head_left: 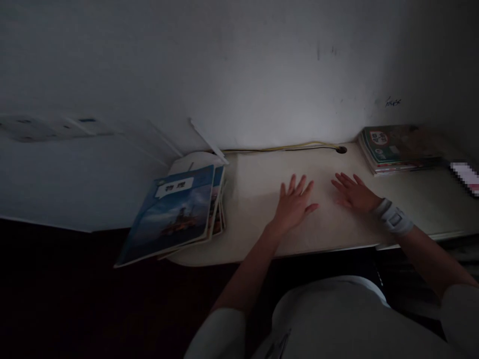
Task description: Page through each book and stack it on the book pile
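My left hand lies flat on the pale desk, fingers spread and pointing toward the wall, holding nothing. My right hand rests flat beside it, a hand's width to the right, fingers stretched out and empty; a light band wraps its wrist. A stack of books with a blue cover on top sits on the desk's left end, overhanging the edge, nearest my left hand. A second stack of books lies at the back right, beyond my right hand.
A yellow and dark cable runs along the wall to a round hole in the desk. A white wall stands behind the desk. The room is dim, and the floor at left is dark.
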Motion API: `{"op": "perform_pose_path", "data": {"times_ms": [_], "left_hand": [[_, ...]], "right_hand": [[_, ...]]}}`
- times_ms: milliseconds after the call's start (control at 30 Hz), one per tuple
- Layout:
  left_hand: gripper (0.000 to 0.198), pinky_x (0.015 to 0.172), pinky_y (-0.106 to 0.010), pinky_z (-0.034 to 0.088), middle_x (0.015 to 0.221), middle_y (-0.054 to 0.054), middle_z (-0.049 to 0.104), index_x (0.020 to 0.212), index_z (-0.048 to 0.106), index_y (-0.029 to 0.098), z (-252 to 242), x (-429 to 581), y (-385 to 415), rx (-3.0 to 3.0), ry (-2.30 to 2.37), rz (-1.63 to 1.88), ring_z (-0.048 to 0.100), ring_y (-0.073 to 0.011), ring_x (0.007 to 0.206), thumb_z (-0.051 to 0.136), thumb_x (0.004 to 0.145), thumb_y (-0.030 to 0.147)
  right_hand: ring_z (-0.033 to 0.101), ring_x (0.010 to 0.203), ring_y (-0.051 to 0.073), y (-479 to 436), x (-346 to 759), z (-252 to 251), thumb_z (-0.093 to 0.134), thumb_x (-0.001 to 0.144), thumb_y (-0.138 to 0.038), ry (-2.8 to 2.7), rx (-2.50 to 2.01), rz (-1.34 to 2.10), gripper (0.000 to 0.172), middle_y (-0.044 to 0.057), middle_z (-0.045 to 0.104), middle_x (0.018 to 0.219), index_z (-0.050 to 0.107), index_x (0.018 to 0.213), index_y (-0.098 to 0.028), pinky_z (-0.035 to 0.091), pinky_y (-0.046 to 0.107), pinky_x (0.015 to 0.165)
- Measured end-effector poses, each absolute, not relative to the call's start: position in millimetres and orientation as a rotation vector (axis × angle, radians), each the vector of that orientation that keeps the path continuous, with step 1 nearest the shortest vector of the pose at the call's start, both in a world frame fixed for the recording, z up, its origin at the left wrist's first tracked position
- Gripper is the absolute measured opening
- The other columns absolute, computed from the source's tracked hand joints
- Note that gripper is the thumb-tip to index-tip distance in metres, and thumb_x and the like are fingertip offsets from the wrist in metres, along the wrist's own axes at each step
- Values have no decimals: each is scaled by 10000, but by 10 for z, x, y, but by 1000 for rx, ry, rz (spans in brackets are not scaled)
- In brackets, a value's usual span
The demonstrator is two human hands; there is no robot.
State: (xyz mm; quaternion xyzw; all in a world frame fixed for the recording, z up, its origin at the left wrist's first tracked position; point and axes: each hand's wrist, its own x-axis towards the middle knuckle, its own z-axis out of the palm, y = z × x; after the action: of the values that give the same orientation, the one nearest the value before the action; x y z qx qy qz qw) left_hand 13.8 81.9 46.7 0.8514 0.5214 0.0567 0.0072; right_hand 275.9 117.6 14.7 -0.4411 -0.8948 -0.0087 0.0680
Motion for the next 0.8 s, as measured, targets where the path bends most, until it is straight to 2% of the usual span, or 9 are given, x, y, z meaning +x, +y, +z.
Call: {"op": "perform_pose_path", "data": {"times_ms": [133, 333, 467, 533, 600, 633, 700, 733, 800], "left_hand": [[784, 1072, -669, 83, 1565, -119, 137, 1472, 241, 230, 260, 331, 1208, 2594, 1443, -116, 44, -378, 1426, 329, 841, 686], [740, 1093, -627, 108, 1557, -95, 187, 1471, 243, 244, 17, 225, 1199, 2552, 1530, 16, 113, -372, 1419, 284, 865, 668], [619, 1137, -521, 124, 1524, -106, 288, 1429, 342, 192, 168, 185, 1139, 2645, 1543, 115, 174, -281, 1423, 318, 919, 543], [540, 1148, -483, 126, 1521, -54, 308, 1418, 360, 235, 332, 31, 1138, 2656, 1711, 178, 170, -240, 1427, 306, 942, 485], [513, 1137, -494, 163, 1523, -26, 307, 1419, 354, 272, 507, -273, 1133, 2548, 2037, 246, 163, -256, 1427, 303, 947, 467], [530, 1121, -519, 192, 1524, -55, 301, 1427, 344, 248, 581, -472, 1122, 2449, 2210, 273, 166, -294, 1422, 315, 943, 463], [610, 1024, -641, 264, 1471, -252, 316, 1407, 354, 59, 673, -910, 1079, 2234, 2473, 281, 234, -440, 1365, 374, 922, 429], [637, 980, -667, 296, 1437, -322, 318, 1393, 338, -14, 686, -1120, 1048, 2076, 2618, 279, 268, -478, 1334, 389, 915, 404], [632, 970, -654, 319, 1409, -326, 360, 1387, 343, -15, 657, -1457, 980, 1668, 2872, 194, 318, -467, 1313, 385, 912, 400]], "right_hand": [[289, 1368, 359, 1428, 2698, 13, 391, 877, -611, -2742, -1458, 22, 708, 196, 299, 1494, 341, 1437, -180, 249, 627, 1043], [286, 1373, 336, 1548, 2977, -178, 276, 913, -608, -2710, -1507, -41, 655, 157, 278, 1511, 310, 1449, -233, 258, 636, 1023], [325, 1356, 323, 1544, 3012, -247, 281, 914, -594, -2660, -1507, -102, 635, 146, 321, 1497, 357, 1427, -228, 279, 616, 1019], [354, 1338, 325, 1544, 3025, -288, 300, 913, -581, -2619, -1481, -135, 625, 157, 367, 1471, 385, 1412, -215, 298, 609, 1009], [380, 1319, 327, 1549, 3048, -327, 325, 908, -564, -2566, -1443, -149, 620, 168, 419, 1436, 396, 1405, -200, 323, 594, 998], [390, 1312, 325, 1552, 3062, -343, 336, 906, -556, -2540, -1422, -148, 621, 171, 442, 1418, 398, 1403, -190, 335, 579, 996], [414, 1296, 317, 1560, 3087, -364, 348, 901, -547, -2498, -1389, -135, 625, 174, 482, 1383, 410, 1393, -167, 352, 547, 998], [425, 1288, 313, 1565, 3096, -371, 349, 899, -546, -2483, -1377, -128, 625, 175, 496, 1370, 419, 1384, -158, 355, 535, 1001], [444, 1272, 310, 1575, 3107, -380, 346, 896, -553, -2468, -1362, -119, 630, 177, 520, 1345, 443, 1362, -141, 358, 520, 1005]]}}
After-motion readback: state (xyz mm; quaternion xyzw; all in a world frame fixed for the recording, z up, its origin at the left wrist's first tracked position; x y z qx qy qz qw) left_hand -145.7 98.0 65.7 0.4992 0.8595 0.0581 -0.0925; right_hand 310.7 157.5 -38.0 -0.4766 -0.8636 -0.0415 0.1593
